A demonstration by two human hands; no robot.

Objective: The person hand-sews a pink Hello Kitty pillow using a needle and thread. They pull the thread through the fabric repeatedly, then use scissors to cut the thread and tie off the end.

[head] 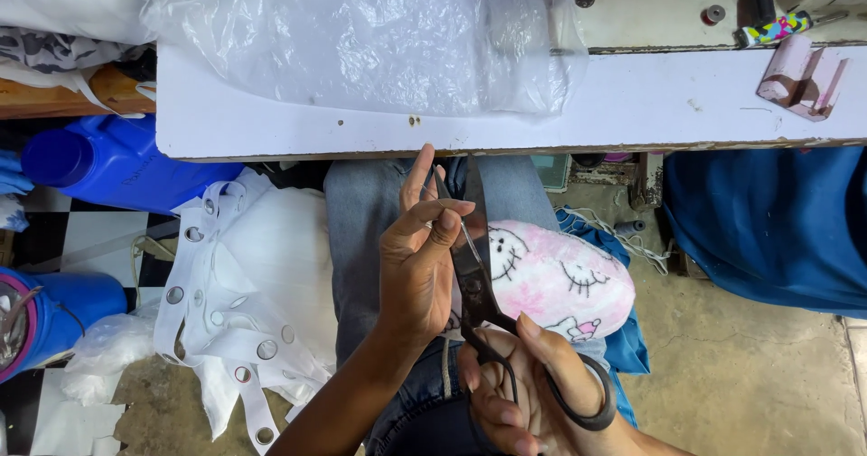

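My right hand [524,388] grips the black handles of large dark scissors [473,262], whose blades point up and away toward the table edge. My left hand [420,253] sits just left of the blades, thumb and forefinger pinching a thin pale thread [463,230] held across them. Both hands hover over my lap in blue jeans [361,230]. A pink and white plush piece with cartoon cat faces [560,280] lies on my right thigh, behind the scissors.
A white table [632,104] spans the top, with a crumpled clear plastic bag [379,36] on it. White fabric with metal eyelets [244,311] hangs at the left beside a blue jug [108,162]. Blue cloth [768,230] lies at the right.
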